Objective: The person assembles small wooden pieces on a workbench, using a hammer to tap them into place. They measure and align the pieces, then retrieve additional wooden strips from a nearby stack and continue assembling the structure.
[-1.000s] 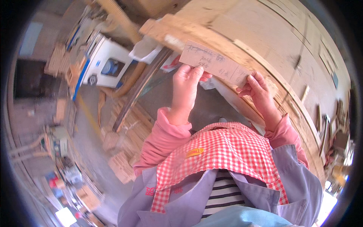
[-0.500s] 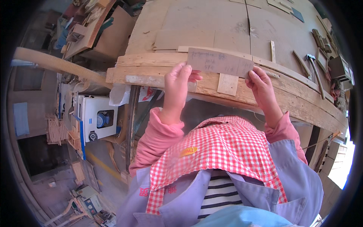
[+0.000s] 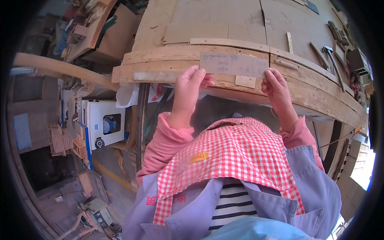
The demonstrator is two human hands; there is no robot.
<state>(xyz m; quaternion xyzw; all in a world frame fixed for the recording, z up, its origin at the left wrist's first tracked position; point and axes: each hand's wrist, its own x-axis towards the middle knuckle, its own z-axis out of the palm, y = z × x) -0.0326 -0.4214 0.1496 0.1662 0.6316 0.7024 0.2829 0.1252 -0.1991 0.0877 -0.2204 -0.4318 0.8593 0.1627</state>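
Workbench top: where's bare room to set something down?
Widest bare patch on the workbench: left of the dark seam, beyond the thin sheet. A smaller one: between seam and short strip. Crowded: the right end, with hammer, grey box and loose wood, and the front edge, behind the marked board in left hand and right hand.

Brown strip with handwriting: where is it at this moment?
In the head view, the brown strip is above and right of centre, held between the left hand and right hand, seen against the wooden bench edge.
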